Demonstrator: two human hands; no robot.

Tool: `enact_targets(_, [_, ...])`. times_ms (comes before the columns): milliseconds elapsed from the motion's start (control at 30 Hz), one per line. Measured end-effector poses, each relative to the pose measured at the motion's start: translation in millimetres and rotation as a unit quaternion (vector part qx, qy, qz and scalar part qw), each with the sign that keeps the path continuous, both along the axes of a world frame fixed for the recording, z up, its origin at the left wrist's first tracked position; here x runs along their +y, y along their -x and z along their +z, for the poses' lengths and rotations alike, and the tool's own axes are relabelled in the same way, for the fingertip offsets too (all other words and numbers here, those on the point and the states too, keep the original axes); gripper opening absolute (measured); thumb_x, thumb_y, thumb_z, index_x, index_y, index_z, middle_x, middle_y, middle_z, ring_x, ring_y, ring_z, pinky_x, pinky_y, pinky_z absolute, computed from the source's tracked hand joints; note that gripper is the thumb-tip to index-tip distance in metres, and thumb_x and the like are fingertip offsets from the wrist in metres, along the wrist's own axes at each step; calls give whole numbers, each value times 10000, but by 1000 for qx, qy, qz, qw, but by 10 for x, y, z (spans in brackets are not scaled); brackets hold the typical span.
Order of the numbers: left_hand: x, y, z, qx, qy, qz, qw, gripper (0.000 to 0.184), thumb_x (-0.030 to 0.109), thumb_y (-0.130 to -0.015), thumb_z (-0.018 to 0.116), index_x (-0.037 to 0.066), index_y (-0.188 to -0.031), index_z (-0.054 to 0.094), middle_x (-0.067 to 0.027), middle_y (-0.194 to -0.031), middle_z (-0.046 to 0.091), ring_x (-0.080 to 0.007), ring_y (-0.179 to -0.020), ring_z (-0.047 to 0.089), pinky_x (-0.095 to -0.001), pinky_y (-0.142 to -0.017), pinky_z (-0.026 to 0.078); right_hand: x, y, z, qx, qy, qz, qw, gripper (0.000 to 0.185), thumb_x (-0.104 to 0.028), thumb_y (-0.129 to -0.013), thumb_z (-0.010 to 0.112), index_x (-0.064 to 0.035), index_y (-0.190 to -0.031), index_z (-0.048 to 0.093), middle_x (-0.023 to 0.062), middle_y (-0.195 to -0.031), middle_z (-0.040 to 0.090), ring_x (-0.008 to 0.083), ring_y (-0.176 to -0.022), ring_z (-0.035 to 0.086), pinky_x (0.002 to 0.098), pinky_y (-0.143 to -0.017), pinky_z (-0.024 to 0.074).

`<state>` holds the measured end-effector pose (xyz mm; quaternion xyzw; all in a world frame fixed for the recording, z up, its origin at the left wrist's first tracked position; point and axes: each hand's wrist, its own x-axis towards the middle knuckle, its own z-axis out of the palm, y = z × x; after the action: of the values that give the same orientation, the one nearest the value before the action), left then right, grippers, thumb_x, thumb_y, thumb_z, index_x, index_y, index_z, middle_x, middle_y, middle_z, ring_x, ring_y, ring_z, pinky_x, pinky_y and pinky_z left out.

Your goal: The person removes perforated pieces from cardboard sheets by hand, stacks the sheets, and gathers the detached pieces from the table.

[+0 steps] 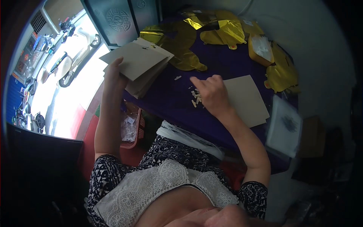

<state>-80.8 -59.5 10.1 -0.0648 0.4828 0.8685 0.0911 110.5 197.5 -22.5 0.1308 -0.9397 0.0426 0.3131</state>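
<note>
My left hand point(115, 74) grips a stack of pale card sheets point(137, 56) at its lower left edge, thumb on top; the sheets fan apart at the right side. Small dark marks or slots show near the stack's upper edge. My right hand point(211, 92) is over the purple tabletop, its index finger pointing left and the other fingers curled; whether it pinches anything is too small to tell. Beside and partly under it lie several small pale cut pieces point(195, 99). Another pale card point(247, 99) lies flat to the right of this hand, partly behind my wrist.
Golden foil shapes point(223, 33) lie along the table's far side. A yellow box point(261, 50) holds clear plastic bags. At right is a translucent white container point(284, 126). A red basket point(133, 130) with plastic packets stands below the near edge. Parked scooters show outside.
</note>
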Motion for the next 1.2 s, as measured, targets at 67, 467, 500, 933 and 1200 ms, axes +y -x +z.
enact_targets(67, [-69,105,-84,-3,-7,-11,1000,353,155,-933,559,-53,-1208,481,-185,-1088,572,-276,-1009,614,-384,-856,546,-44,-7,-25,-44,-13,0,999,318,-21,-820,590,-15,-1133,645,76,-786,638,203,-720,610,337,-717,465])
enact_targets(467, [-611,274,-21,5,277,-185,943,527,493,-939,503,-27,-892,579,-121,-553,568,-198,-380,531,-269,-320,391,-167,-38,-48,25,24,23,999,513,22,-818,576,-72,-1322,543,257,-1343,495,268,-791,689,331,-673,593])
enact_targets(500, [-668,268,-23,32,331,-174,927,542,504,-941,493,-29,-879,573,-128,-548,571,-197,-373,529,-267,-315,389,-171,-38,-46,34,29,24,999,536,44,-822,571,-84,-1342,537,247,-1362,485,270,-796,692,327,-670,592])
enact_targets(933, [-17,-483,295,324,571,-47,753,247,227,-926,588,0,-837,629,-119,-646,630,-182,-534,618,-301,-499,470,-116,-40,-130,13,43,20,999,455,-16,-833,554,-61,-1286,574,189,-1286,567,374,-1167,554,489,-1004,444])
enact_targets(1200, [788,-1256,226,587,461,-213,631,114,63,-883,591,-25,-929,647,-158,-902,638,-294,-810,644,-406,-747,509,796,-627,242,-53,149,-194,968,161,-49,-865,545,4,-946,674,184,-965,660,344,-966,608,424,-927,468])
